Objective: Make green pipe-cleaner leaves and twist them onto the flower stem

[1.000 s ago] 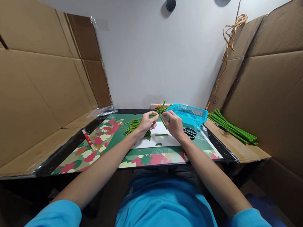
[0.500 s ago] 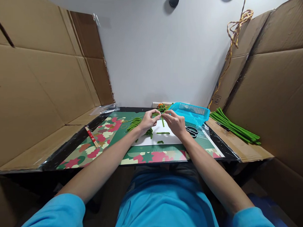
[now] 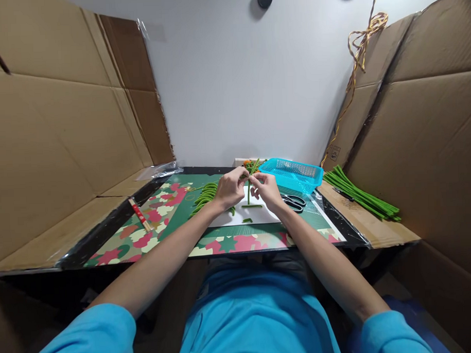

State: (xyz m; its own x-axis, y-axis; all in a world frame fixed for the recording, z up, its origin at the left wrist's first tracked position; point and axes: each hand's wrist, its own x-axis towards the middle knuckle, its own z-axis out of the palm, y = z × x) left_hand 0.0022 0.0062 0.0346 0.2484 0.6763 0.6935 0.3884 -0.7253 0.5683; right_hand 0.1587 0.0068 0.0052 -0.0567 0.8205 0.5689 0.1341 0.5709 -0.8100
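Green strips [image 3: 249, 195] project above and below the grip, left hand [image 3: 232, 188] and right hand [image 3: 268, 190] pinching them at close quarters, apparently for fine control, with scissors [image 3: 294, 203] to its right, presumably for easy reach.

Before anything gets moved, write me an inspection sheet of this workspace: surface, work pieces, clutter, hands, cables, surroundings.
Surface: green mat with camouflage-patterned edges; white sheet on it.
Work pieces: one held stem; two short pieces on the sheet; curved pieces at its left side; straight stems on a cardboard flap, right.
Clutter: scissors, blue basket, dark pen-like object, red-wrapped sticks, orange items by the wall.
Hands: left hand and right hand close together, pinching the stem.
Cables: twisted cord hanging at right; cannot tell whether it is a cable.
Surroundings: cardboard panels on both sides, pale wall ahead.
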